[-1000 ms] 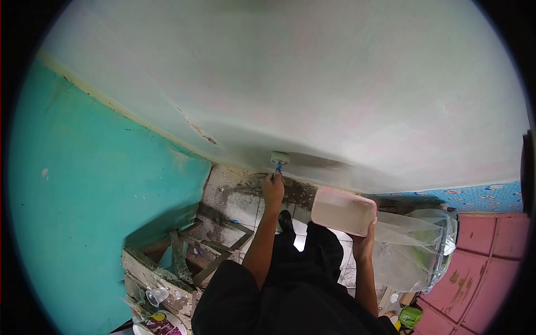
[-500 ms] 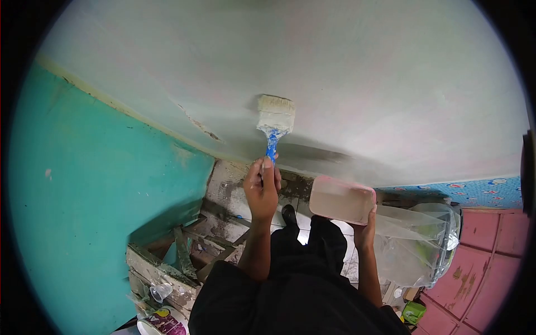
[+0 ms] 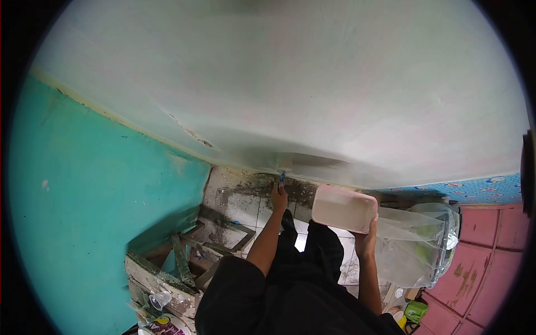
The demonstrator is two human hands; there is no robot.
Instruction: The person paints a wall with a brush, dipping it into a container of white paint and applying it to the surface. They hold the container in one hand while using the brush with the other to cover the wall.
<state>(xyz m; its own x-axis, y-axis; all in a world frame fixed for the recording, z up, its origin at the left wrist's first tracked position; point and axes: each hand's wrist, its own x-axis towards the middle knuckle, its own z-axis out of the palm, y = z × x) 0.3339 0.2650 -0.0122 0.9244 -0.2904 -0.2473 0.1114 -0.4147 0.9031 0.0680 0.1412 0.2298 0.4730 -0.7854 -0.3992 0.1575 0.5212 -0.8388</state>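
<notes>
Head view: left hand (image 3: 278, 196) grasps brush (image 3: 282, 177) low on pale wall (image 3: 312, 84), seemingly mostly coated, grey patch centre-frame left; right hand (image 3: 365, 241) grips paint tub (image 3: 344, 208).

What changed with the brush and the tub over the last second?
The left hand swept the brush up the white wall half a second ago, then brought it back down to the wall's bottom edge, where only the blue handle shows now. Its grip on the brush did not change. The right hand kept the pink tub in about the same place throughout.
</notes>
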